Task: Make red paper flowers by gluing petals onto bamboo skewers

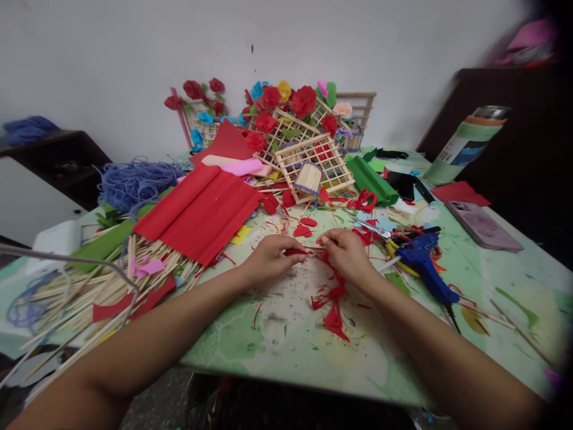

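Near the middle of the table, my left hand [275, 258] pinches a small piece of red paper [295, 252] between thumb and fingers. My right hand [347, 254] is close beside it, its fingers closed on a thin red strip [314, 248] that stretches between the two hands. Red paper scraps [335, 319] lie below my right hand. Small red cut pieces [305, 227] rest on the table just beyond the hands. Silver scissors [373, 227] lie right of my right hand, by a blue glue gun [427, 269].
Red crepe paper [201, 212] covers wooden sticks [98, 292] at left, near blue yarn [136, 182]. Stick lattices [316, 167] with paper flowers stand at the back. A green bottle [465, 146] and a phone [483, 225] are on the right.
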A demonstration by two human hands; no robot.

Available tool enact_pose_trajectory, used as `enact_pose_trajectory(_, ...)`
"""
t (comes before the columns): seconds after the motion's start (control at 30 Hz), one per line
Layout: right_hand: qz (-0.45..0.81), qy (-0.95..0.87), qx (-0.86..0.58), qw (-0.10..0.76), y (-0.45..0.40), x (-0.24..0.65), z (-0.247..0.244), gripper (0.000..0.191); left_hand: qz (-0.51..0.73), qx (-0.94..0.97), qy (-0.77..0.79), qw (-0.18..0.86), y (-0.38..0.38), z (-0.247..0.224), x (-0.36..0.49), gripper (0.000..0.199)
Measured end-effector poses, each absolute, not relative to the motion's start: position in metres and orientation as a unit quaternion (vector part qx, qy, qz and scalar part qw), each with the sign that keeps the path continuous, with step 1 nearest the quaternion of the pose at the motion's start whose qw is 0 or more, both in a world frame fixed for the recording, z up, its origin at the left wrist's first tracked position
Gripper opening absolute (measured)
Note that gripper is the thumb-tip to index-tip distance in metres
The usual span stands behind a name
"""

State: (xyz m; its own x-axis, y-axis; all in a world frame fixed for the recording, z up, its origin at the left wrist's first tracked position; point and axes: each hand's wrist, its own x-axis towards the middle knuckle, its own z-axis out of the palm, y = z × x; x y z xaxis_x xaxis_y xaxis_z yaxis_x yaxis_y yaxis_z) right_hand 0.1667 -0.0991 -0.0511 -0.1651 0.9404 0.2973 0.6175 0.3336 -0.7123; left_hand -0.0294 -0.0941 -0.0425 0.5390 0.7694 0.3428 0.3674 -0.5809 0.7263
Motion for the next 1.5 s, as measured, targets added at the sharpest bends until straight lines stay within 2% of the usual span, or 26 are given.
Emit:
enact_pose_trajectory(0.1,0.144,-0.788,-0.494,0.337,-0.101,0.169,-0.044,0.029,0.356,0.799,0.369,0.314,-0.091,-0.041,-0.031,0.016)
enact_pose_trajectory(0.23,0.11,-0.828,-0.454,0.311,-0.107,0.167,-0.035,0.026,0.391,0.761,0.395,0.336,-0.085,-0.041,-0.035,0.018)
enact_pose_trajectory(0.33,0.089,-0.821,-0.457,0.33,-0.109,0.165,-0.036,0.022,0.42,0.723,0.383,0.393,-0.082,-0.044,-0.036,0.02)
enact_pose_trajectory(0.5,0.079,-0.78,-0.463,0.414,-0.112,0.163,-0.041,0.021,0.527,0.561,0.374,0.519,-0.082,-0.049,-0.029,0.046)
enact_pose_trajectory(0.6,0.157,-0.729,-0.485,0.456,-0.115,0.156,-0.043,0.022,0.525,0.493,0.376,0.583,-0.089,-0.051,-0.022,0.04)
enact_pose_trajectory(0.7,0.269,-0.685,-0.51,0.445,-0.121,0.147,-0.047,0.024,0.485,0.484,0.379,0.622,-0.098,-0.052,-0.016,0.027)
enact_pose_trajectory(0.77,0.299,-0.683,-0.51,0.428,-0.126,0.141,-0.05,0.025,0.494,0.475,0.381,0.62,-0.102,-0.051,-0.014,0.022)
enact_pose_trajectory(0.97,0.238,-0.751,-0.475,0.391,-0.134,0.136,-0.051,0.022,0.53,0.41,0.368,0.644,-0.105,-0.047,-0.013,0.019)
enact_pose_trajectory(1.2,0.225,-0.782,-0.461,0.354,-0.138,0.135,-0.047,0.026,0.529,0.377,0.354,0.673,-0.107,-0.043,-0.013,0.016)
enact_pose_trajectory(1.5,0.235,-0.754,-0.486,0.375,-0.139,0.135,-0.049,0.028,0.5,0.415,0.359,0.67,-0.109,-0.046,-0.009,0.019)
